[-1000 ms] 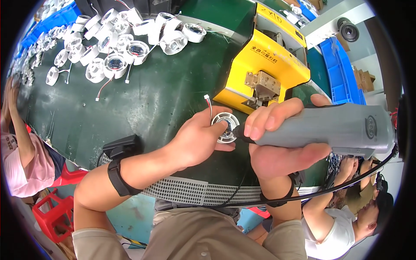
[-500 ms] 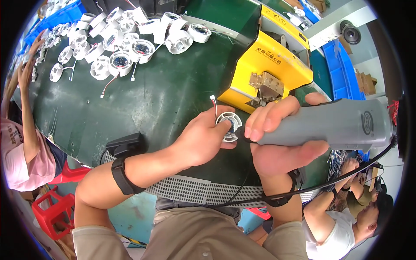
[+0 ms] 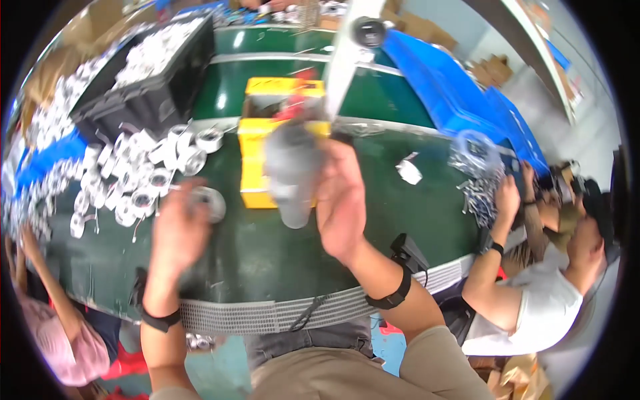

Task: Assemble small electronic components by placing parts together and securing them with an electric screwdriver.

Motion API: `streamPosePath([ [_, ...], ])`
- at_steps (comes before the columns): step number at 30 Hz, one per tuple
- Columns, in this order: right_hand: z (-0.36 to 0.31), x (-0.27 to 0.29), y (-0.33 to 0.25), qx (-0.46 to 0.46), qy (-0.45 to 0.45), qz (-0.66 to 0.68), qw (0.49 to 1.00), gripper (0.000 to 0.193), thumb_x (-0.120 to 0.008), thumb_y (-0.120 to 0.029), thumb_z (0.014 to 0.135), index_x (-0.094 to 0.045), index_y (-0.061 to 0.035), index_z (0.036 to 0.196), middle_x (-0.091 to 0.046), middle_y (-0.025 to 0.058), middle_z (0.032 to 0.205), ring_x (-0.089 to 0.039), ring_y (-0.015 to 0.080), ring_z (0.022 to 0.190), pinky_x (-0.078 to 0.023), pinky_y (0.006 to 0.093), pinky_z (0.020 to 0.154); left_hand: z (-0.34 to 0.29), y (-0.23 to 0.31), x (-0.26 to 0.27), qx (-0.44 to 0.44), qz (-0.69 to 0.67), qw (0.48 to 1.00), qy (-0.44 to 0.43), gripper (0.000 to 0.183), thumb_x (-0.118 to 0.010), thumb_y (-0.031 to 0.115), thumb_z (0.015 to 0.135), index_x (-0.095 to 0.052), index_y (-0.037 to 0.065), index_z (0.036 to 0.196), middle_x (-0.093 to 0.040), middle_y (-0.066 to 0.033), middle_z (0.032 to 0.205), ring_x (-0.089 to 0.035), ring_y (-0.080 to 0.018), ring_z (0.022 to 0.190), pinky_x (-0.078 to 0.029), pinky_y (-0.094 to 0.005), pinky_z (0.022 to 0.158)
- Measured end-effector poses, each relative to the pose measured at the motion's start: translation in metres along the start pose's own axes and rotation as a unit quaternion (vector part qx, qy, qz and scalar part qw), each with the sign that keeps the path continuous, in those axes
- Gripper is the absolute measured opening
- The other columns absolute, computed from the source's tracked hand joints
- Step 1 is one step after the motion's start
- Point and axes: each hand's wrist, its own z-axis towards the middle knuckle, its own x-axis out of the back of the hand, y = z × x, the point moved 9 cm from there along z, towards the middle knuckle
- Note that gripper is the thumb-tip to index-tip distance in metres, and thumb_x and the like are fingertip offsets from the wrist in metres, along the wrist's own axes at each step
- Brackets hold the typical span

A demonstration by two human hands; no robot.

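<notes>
My left hand (image 3: 177, 233), smeared by motion, is closed on a white round housing (image 3: 215, 205) at its fingertips, near the right edge of a heap of similar housings (image 3: 130, 177). A grey corded power screwdriver (image 3: 291, 163) stands roughly upright, its narrower end downward, in front of a yellow box-shaped machine (image 3: 253, 190). Around its right side is my right hand (image 3: 343, 217), palm against the body; some fingers are hidden behind the tool. Blur hides the screwdriver's tip.
The green bench (image 3: 247, 267) has a perforated front strip (image 3: 230, 317). A black crate (image 3: 167, 97) of white parts stands far left, blue bins (image 3: 440, 90) far right. Metal screws (image 3: 477, 200) lie near a co-worker's hand (image 3: 508, 200). Another person's arm (image 3: 53, 267) reaches in from the left.
The view has swung. My hands have moved apart, the left carrying the housing toward the heap. The screwdriver has turned from lying sideways to upright in my right hand.
</notes>
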Motion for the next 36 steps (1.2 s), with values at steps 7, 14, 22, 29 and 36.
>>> streamPosePath([
  [7, -0.007, 0.181, -0.022, -0.059, 0.136, -0.681, 0.717, 0.034, -0.079, -0.021, 0.071, -0.063, -0.0065, 0.097, -0.059, 0.0129, 0.102, -0.055, 0.0344, 0.098, -0.047, 0.0441, 0.086, -0.002, 0.003, 0.056, -0.063, 0.071, 0.962, 0.257, 0.048, -0.065, 0.015, 0.085, -0.050, -0.001, 0.128, -0.057, -0.0205, 0.116, -0.057, -0.0233, 0.065, -0.047, -0.0340, 0.064],
  [14, -0.011, 0.190, -0.028, -0.055, 0.154, -0.662, 0.731, 0.025, -0.077, -0.025, 0.068, -0.067, -0.0037, 0.076, -0.067, 0.0159, 0.080, -0.062, 0.0355, 0.081, -0.050, 0.0446, 0.074, -0.034, 0.054, -0.065, -0.105, -0.201, 0.945, -0.235, 0.013, -0.059, 0.004, 0.088, -0.064, -0.002, 0.098, -0.063, -0.0058, 0.082, -0.057, -0.0098, 0.069, -0.047, -0.0225, 0.061],
  [22, -0.043, 0.017, -0.056, 0.158, -0.038, -0.362, 0.918, 0.028, -0.075, -0.022, 0.066, -0.054, -0.0074, 0.077, -0.055, 0.0090, 0.083, -0.053, 0.0289, 0.088, -0.040, 0.0410, 0.081, -0.058, 0.066, -0.114, -0.044, -0.571, 0.753, -0.324, 0.066, -0.049, 0.040, 0.097, -0.028, -0.003, 0.143, -0.041, -0.0152, 0.139, -0.047, -0.0279, 0.124, -0.042, -0.0443, 0.100],
  [29, -0.058, 0.014, -0.041, 0.087, -0.098, -0.290, 0.948, 0.034, -0.073, -0.031, 0.072, -0.052, -0.0056, 0.081, -0.053, 0.0099, 0.088, -0.051, 0.0285, 0.091, -0.040, 0.0411, 0.082, -0.048, 0.044, -0.115, 0.043, -0.525, 0.793, -0.306, 0.055, -0.051, 0.031, 0.092, -0.044, -0.005, 0.132, -0.053, -0.0135, 0.124, -0.053, -0.0247, 0.115, -0.041, -0.0358, 0.099],
  [36, -0.056, 0.028, 0.020, -0.214, -0.114, -0.201, 0.949, 0.026, -0.055, -0.025, 0.093, -0.059, -0.0005, 0.088, -0.060, 0.0125, 0.078, -0.060, 0.0299, 0.076, -0.047, 0.0381, 0.067, -0.042, 0.043, -0.106, -0.001, -0.446, 0.857, -0.258, 0.055, -0.054, 0.043, 0.087, -0.054, -0.005, 0.113, -0.063, -0.0128, 0.098, -0.062, -0.0223, 0.094, -0.046, -0.0319, 0.085],
])
